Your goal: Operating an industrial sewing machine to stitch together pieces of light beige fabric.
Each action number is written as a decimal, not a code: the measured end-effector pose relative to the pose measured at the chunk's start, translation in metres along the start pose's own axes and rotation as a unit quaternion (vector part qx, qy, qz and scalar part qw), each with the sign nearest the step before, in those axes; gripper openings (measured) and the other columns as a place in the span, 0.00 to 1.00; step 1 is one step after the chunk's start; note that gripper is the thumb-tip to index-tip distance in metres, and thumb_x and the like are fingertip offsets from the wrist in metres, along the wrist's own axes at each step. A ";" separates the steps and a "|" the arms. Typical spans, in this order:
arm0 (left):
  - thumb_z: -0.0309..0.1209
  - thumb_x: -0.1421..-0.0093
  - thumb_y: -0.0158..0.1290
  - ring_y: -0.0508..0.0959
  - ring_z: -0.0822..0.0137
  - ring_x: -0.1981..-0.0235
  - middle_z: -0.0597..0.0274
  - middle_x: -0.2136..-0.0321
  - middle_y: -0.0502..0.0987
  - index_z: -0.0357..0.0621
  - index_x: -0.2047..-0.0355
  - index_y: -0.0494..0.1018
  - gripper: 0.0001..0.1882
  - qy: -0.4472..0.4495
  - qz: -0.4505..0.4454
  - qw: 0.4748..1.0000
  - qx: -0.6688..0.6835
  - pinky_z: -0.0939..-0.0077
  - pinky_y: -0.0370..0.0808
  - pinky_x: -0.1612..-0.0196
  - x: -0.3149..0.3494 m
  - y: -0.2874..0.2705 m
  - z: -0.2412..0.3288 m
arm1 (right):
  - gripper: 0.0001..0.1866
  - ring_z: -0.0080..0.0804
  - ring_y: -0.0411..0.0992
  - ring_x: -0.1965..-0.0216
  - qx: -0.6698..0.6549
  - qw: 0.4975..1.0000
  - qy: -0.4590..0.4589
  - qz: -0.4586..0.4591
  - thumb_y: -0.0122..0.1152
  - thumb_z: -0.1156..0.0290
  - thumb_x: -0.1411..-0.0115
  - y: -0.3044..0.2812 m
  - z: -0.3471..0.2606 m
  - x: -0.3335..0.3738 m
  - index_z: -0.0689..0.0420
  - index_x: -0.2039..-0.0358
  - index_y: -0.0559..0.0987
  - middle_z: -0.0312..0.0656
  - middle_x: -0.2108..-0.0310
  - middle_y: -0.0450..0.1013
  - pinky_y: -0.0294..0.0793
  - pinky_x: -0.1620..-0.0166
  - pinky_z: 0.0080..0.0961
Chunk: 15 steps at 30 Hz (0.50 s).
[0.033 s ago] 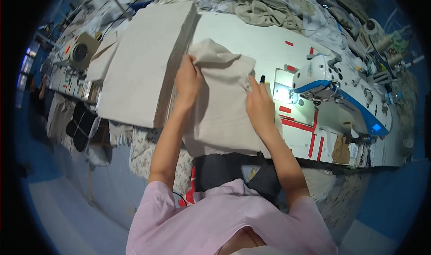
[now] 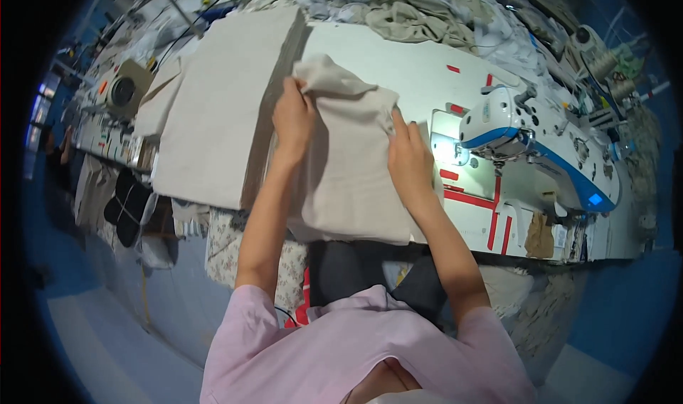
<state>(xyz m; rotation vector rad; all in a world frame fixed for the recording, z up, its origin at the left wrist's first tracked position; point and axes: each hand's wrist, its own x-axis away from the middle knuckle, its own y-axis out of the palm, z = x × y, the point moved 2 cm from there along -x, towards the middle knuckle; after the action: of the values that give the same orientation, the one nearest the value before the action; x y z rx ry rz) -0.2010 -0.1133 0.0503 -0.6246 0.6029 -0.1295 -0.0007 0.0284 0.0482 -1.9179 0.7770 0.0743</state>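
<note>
A beige fabric piece (image 2: 345, 180) lies in front of me, its far edge folded over and raised in soft creases. My left hand (image 2: 293, 123) grips its upper left edge, thumb and fingers closed on the cloth beside the stack. At the cloth's right edge, near the upper corner, my right hand (image 2: 411, 158) pinches the fabric; its fingertips are partly hidden. Left of the cloth stands a thick stack of beige fabric panels (image 2: 213, 112). The white and blue sewing machine (image 2: 498, 126) is right of my right hand, its lamp lighting the needle plate.
Heaped garments (image 2: 420, 20) line the far side of the white table (image 2: 363, 48). Thread cones (image 2: 608, 73) stand at the far right. A floral cloth (image 2: 224, 251) hangs below the stack. Another person (image 2: 57, 155) is at the far left edge.
The view has shifted slightly. Both hands keep their hold on the cloth, and its raised upper edge sits slightly farther up and left. A small dark shape near my right fingertips no longer shows.
</note>
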 end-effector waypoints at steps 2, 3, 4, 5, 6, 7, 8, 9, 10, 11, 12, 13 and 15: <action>0.27 0.33 0.51 0.82 0.36 0.63 0.42 0.66 0.82 0.45 0.54 0.69 0.08 0.053 0.037 0.998 0.025 0.43 0.74 0.62 -0.053 0.024 0.019 | 0.22 0.51 0.77 0.57 0.095 0.992 -0.012 0.077 0.58 0.78 0.36 -0.007 0.004 -0.044 0.58 0.40 0.72 0.48 0.59 0.70 0.80 0.58 0.42; 0.28 0.33 0.52 0.82 0.36 0.63 0.42 0.66 0.82 0.45 0.53 0.69 0.09 0.060 0.043 0.997 0.033 0.43 0.74 0.62 -0.081 0.037 0.026 | 0.22 0.51 0.76 0.57 0.108 0.987 -0.008 0.116 0.57 0.78 0.36 -0.010 0.003 -0.068 0.57 0.41 0.72 0.48 0.58 0.69 0.79 0.58 0.43; 0.29 0.33 0.52 0.82 0.36 0.63 0.42 0.66 0.82 0.46 0.53 0.69 0.10 0.066 0.050 0.996 0.039 0.43 0.75 0.61 -0.109 0.052 0.031 | 0.21 0.52 0.75 0.57 0.119 0.981 -0.007 0.153 0.57 0.78 0.35 -0.013 0.002 -0.094 0.57 0.42 0.72 0.48 0.58 0.68 0.79 0.59 0.44; 0.30 0.33 0.52 0.82 0.36 0.63 0.43 0.66 0.82 0.46 0.53 0.69 0.10 0.100 0.076 0.991 0.052 0.44 0.75 0.61 -0.140 0.068 0.039 | 0.20 0.53 0.75 0.55 0.118 0.977 0.016 0.177 0.56 0.78 0.35 -0.020 0.004 -0.124 0.57 0.42 0.72 0.49 0.57 0.68 0.78 0.57 0.46; 0.31 0.33 0.52 0.82 0.36 0.63 0.43 0.66 0.82 0.46 0.53 0.68 0.10 0.134 0.103 0.983 0.067 0.44 0.75 0.61 -0.171 0.087 0.050 | 0.19 0.54 0.74 0.54 0.118 0.971 0.039 0.202 0.56 0.77 0.34 -0.025 0.011 -0.155 0.57 0.43 0.72 0.49 0.56 0.67 0.78 0.56 0.48; 0.32 0.33 0.53 0.82 0.37 0.60 0.42 0.65 0.82 0.46 0.50 0.69 0.12 0.146 0.114 0.979 0.086 0.44 0.76 0.59 -0.205 0.110 0.070 | 0.20 0.56 0.73 0.51 0.096 0.956 0.052 0.272 0.57 0.77 0.35 -0.032 0.030 -0.195 0.57 0.42 0.72 0.51 0.53 0.67 0.76 0.52 0.50; 0.33 0.33 0.54 0.82 0.38 0.57 0.42 0.64 0.82 0.46 0.48 0.69 0.15 0.160 0.129 0.973 0.105 0.43 0.77 0.57 -0.240 0.134 0.091 | 0.21 0.58 0.72 0.48 0.072 0.935 0.060 0.343 0.57 0.76 0.35 -0.041 0.047 -0.230 0.58 0.41 0.72 0.53 0.49 0.68 0.75 0.48 0.52; 0.35 0.34 0.55 0.80 0.39 0.53 0.42 0.62 0.82 0.46 0.46 0.71 0.18 0.185 0.206 0.959 0.064 0.44 0.77 0.53 -0.269 0.148 0.095 | 0.21 0.58 0.72 0.48 0.062 0.935 0.058 0.344 0.57 0.76 0.35 -0.034 0.042 -0.247 0.58 0.41 0.72 0.53 0.49 0.68 0.75 0.48 0.52; 0.37 0.34 0.57 0.79 0.39 0.48 0.42 0.60 0.83 0.45 0.44 0.72 0.20 0.208 0.283 0.936 0.019 0.44 0.77 0.50 -0.291 0.157 0.094 | 0.23 0.59 0.70 0.44 0.055 0.920 0.063 0.382 0.58 0.76 0.35 -0.028 0.031 -0.259 0.58 0.38 0.72 0.58 0.43 0.65 0.73 0.44 0.51; 0.37 0.34 0.57 0.79 0.39 0.48 0.42 0.60 0.83 0.45 0.44 0.72 0.20 0.207 0.292 0.934 0.001 0.44 0.77 0.50 -0.311 0.150 0.084 | 0.25 0.61 0.68 0.40 0.043 0.906 0.061 0.416 0.60 0.75 0.34 -0.021 0.013 -0.268 0.58 0.36 0.73 0.62 0.36 0.63 0.72 0.40 0.50; 0.43 0.36 0.61 0.70 0.37 0.39 0.37 0.46 0.74 0.39 0.36 0.63 0.35 0.175 0.145 0.972 -0.059 0.47 0.69 0.39 -0.325 0.134 0.062 | 0.25 0.61 0.68 0.40 0.019 0.915 0.052 0.399 0.60 0.75 0.34 -0.007 -0.004 -0.264 0.58 0.36 0.73 0.62 0.36 0.63 0.72 0.40 0.50; 0.50 0.37 0.65 0.62 0.34 0.30 0.32 0.32 0.65 0.33 0.27 0.54 0.50 0.124 -0.015 0.986 -0.109 0.51 0.61 0.28 -0.320 0.123 0.040 | 0.24 0.61 0.68 0.42 0.022 0.937 -0.007 0.349 0.60 0.75 0.35 0.009 -0.011 -0.247 0.58 0.38 0.73 0.60 0.38 0.64 0.72 0.41 0.51; 0.45 0.36 0.62 0.70 0.37 0.37 0.36 0.44 0.73 0.38 0.37 0.66 0.34 0.206 -0.158 0.957 -0.128 0.48 0.70 0.37 -0.264 0.128 0.061 | 0.24 0.64 0.68 0.42 0.027 0.974 -0.056 0.219 0.62 0.74 0.37 0.016 0.030 -0.207 0.59 0.40 0.75 0.60 0.35 0.64 0.70 0.39 0.52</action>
<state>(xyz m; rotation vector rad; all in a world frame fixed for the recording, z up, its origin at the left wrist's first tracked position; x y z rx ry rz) -0.3919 0.0980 0.1446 -0.9559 0.9277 -0.4960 -0.1648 0.1487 0.0998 -1.6459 1.1000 0.4246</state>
